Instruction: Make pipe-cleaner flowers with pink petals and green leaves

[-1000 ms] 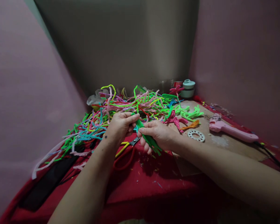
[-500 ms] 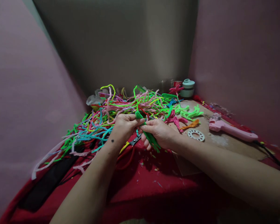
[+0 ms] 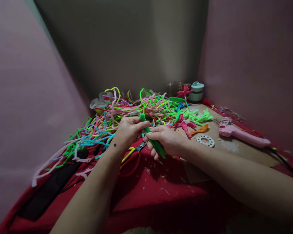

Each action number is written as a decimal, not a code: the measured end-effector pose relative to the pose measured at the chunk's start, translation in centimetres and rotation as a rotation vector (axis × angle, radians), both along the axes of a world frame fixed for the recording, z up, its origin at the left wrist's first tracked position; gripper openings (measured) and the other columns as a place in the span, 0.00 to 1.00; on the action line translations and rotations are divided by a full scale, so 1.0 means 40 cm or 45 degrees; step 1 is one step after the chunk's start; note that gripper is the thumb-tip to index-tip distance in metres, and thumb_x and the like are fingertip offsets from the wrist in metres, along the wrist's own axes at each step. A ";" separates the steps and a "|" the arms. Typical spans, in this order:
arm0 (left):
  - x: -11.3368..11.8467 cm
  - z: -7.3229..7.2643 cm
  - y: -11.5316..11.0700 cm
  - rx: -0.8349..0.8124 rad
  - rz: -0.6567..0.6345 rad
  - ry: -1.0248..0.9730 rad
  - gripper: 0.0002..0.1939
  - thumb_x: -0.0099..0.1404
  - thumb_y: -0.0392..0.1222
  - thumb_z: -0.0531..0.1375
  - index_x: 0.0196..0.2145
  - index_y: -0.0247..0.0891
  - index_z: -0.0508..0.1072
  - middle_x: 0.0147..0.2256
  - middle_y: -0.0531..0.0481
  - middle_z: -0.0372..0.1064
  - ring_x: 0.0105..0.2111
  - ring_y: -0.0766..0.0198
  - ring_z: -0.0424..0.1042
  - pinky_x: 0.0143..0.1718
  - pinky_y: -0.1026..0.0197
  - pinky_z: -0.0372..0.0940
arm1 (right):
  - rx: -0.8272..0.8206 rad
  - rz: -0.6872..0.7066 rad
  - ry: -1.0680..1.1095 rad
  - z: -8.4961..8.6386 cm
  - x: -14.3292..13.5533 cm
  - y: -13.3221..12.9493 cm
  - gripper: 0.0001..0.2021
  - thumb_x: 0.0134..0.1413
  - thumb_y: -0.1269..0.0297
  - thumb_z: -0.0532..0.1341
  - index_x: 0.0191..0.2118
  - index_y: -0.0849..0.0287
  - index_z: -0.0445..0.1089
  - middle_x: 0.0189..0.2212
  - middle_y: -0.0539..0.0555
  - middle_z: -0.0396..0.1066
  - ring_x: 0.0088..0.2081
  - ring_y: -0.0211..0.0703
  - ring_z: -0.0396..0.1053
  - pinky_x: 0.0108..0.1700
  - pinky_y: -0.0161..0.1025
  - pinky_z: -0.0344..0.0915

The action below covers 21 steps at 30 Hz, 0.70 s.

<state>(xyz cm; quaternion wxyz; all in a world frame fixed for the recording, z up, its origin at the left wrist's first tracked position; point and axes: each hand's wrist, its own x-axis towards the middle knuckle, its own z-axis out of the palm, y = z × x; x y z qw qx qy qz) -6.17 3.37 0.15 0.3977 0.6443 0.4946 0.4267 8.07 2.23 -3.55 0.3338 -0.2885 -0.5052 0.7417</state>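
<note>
Over the red cloth, a dark green fuzzy bundle (image 3: 157, 143) slants down to the right between my two hands. The thumb and fingers of my left hand (image 3: 130, 129) pinch its upper part. Lower down, my right hand (image 3: 162, 138) grips the same bundle, its thumb on top and its lower fingers curled beneath. Just below my hands lie scissors (image 3: 139, 148) with red and yellow on their handles. A large tangled pile of coloured pipe cleaners (image 3: 136, 110) spreads behind my hands and to the left.
On the brown board (image 3: 224, 159) at right are a pink glue gun (image 3: 244, 136), a white ring with holes (image 3: 205, 140), and orange, pink and green fuzzy pieces. A mint container (image 3: 196, 91) stands behind. A black strip (image 3: 48, 190) lies at front left.
My left hand has shifted slightly left and up, its thumb now higher on the green bundle. More of the scissors' red handle shows.
</note>
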 end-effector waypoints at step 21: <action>-0.012 -0.003 0.014 0.206 0.206 0.033 0.17 0.50 0.42 0.62 0.14 0.37 0.57 0.10 0.60 0.49 0.11 0.75 0.48 0.13 0.67 0.43 | 0.008 -0.096 -0.073 -0.005 -0.012 -0.004 0.09 0.57 0.75 0.50 0.28 0.66 0.65 0.15 0.51 0.67 0.13 0.36 0.65 0.14 0.33 0.64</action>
